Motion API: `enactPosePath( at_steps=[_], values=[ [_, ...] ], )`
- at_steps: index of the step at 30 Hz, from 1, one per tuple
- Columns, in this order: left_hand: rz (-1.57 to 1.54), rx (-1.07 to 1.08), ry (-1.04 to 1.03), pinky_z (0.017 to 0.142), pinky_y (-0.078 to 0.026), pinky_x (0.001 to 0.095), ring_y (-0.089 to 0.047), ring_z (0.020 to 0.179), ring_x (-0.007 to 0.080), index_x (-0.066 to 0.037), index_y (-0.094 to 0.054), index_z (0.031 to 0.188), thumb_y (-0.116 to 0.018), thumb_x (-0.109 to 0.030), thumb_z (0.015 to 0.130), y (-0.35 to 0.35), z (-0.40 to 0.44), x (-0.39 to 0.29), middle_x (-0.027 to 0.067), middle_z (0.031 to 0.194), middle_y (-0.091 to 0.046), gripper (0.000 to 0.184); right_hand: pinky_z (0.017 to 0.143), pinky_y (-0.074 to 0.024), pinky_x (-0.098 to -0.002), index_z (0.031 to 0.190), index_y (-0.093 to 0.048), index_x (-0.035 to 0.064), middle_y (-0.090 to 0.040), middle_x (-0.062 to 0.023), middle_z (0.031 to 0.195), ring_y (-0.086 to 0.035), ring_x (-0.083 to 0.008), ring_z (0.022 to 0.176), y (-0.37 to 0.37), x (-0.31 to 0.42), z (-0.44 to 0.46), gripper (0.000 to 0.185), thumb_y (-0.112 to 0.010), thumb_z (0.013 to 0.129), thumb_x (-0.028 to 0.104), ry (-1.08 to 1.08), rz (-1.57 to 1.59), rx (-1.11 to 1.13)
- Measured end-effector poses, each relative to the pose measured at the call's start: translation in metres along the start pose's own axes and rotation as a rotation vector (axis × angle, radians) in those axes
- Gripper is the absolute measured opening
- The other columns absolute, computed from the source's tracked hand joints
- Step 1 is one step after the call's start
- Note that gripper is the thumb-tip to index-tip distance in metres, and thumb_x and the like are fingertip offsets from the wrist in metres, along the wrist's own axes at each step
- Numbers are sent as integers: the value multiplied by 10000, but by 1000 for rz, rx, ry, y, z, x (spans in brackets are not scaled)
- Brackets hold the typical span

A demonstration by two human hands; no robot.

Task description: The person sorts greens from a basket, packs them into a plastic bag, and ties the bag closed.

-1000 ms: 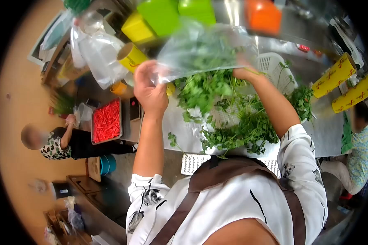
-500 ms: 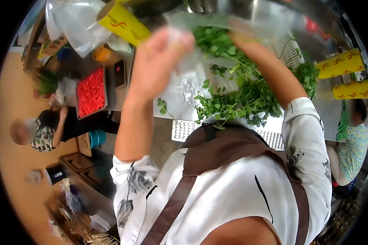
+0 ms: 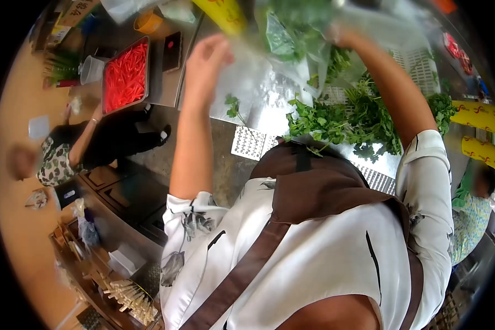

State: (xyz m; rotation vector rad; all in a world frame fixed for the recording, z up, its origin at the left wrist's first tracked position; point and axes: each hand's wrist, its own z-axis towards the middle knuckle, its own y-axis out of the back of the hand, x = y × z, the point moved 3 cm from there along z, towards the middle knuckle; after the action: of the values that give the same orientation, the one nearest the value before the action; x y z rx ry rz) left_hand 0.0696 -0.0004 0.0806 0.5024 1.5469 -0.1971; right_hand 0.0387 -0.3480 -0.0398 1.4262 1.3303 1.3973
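My left hand (image 3: 206, 69) is raised at left above the metal table (image 3: 242, 88), fingers loosely curled and somewhat apart, with nothing visible in them. At the top right, my blurred right hand (image 3: 341, 36) grips a clear plastic bag (image 3: 308, 69) with leafy green cilantro inside. The bag hangs over the table and hides part of it. Below the bag and around my right forearm, loose cilantro (image 3: 324, 118) lies in a pile, partly over a white perforated basket (image 3: 415, 60). A single sprig (image 3: 234, 107) lies apart near the table's front edge.
To the left are a tray of red cut peppers (image 3: 126, 74), a dark phone-like object (image 3: 172, 51) and an orange container (image 3: 147, 23). Yellow rolls (image 3: 476, 115) stand at right. One co-worker (image 3: 66, 148) is at left, another (image 3: 473, 214) at right.
The bag of cilantro now hangs below my right hand, more upright. My left hand has come away from the bag area and drawn left. The view has shifted.
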Motion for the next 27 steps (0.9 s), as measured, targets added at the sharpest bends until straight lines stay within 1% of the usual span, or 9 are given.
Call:
enactPosePath(
  at_steps=[2, 5, 7, 11, 13, 15, 17, 21, 27],
  values=[
    [-196, -212, 118, 794, -478, 281, -559, 898, 166, 40, -486, 1126, -614, -191, 846, 10, -19, 31, 102, 1043, -557, 385, 685, -471, -455, 856, -654, 33, -642, -172, 844, -596, -340, 734, 2, -11, -7, 325, -540, 816, 335, 25, -2, -74],
    [495, -303, 173, 851, -441, 357, -534, 988, 279, 58, -474, 1134, -654, -281, 781, 28, -46, 116, 199, 1099, -530, 521, 679, -473, -445, 851, -656, 29, -642, -175, 822, -595, -346, 712, 17, -7, -4, 333, -553, 802, 342, 61, -4, -141],
    [846, -209, 311, 916, -393, 435, -490, 1060, 392, 50, -476, 1110, -709, -357, 704, 9, -83, 136, 277, 1118, -495, 620, 680, -477, -409, 843, -657, 14, -641, -177, 800, -602, -321, 707, 52, 14, -9, 355, -581, 759, 351, -301, -149, -77],
    [823, -182, 509, 861, -429, 445, -524, 1007, 397, 32, -487, 1040, -698, -339, 728, -5, -101, 150, 250, 1080, -515, 529, 672, -476, -382, 824, -655, 2, -631, -185, 760, -608, -303, 706, 139, 119, -25, 365, -592, 735, 350, -387, 128, -29],
    [852, -152, 439, 818, -453, 439, -565, 947, 385, 15, -505, 1010, -682, -290, 747, -5, -97, 155, 225, 1018, -571, 439, 793, -463, -442, 1032, -633, 68, -616, -255, 951, -621, -331, 869, 155, 150, -13, 448, -574, 728, 392, -227, 145, -75],
    [894, -83, 517, 799, -459, 446, -588, 910, 378, 7, -536, 974, -663, -229, 753, -5, -91, 153, 208, 944, -619, 348, 658, -476, -376, 901, -645, 2, -637, -185, 784, -612, -293, 710, 123, 157, 26, 379, -599, 747, 345, -208, 101, 78],
    [950, -146, 431, 705, -490, 419, -628, 766, 346, 9, -570, 883, -657, -199, 745, 4, -91, 164, 184, 831, -648, 264, 676, -478, -378, 1044, -600, 2, -649, -168, 833, -615, -285, 718, 99, 183, 46, 440, -606, 764, 341, -109, 302, 99],
    [48, 173, 551, 486, -431, 225, -514, 514, 80, 24, -608, 863, -648, -135, 804, 7, -118, 123, 30, 613, -567, 175, 754, -469, -379, 1088, -567, -23, -630, -180, 975, -605, -298, 830, 30, 194, 70, 482, -614, 771, 336, 26, 253, 219],
    [-197, 446, 423, 544, -450, 226, -540, 570, 99, -8, -561, 804, -614, -144, 846, -28, -111, 87, 42, 660, -579, 152, 806, -459, -389, 1038, -598, -32, -618, -212, 1010, -600, -315, 898, 34, 192, 77, 425, -601, 778, 304, 55, 401, 308]
  ],
)
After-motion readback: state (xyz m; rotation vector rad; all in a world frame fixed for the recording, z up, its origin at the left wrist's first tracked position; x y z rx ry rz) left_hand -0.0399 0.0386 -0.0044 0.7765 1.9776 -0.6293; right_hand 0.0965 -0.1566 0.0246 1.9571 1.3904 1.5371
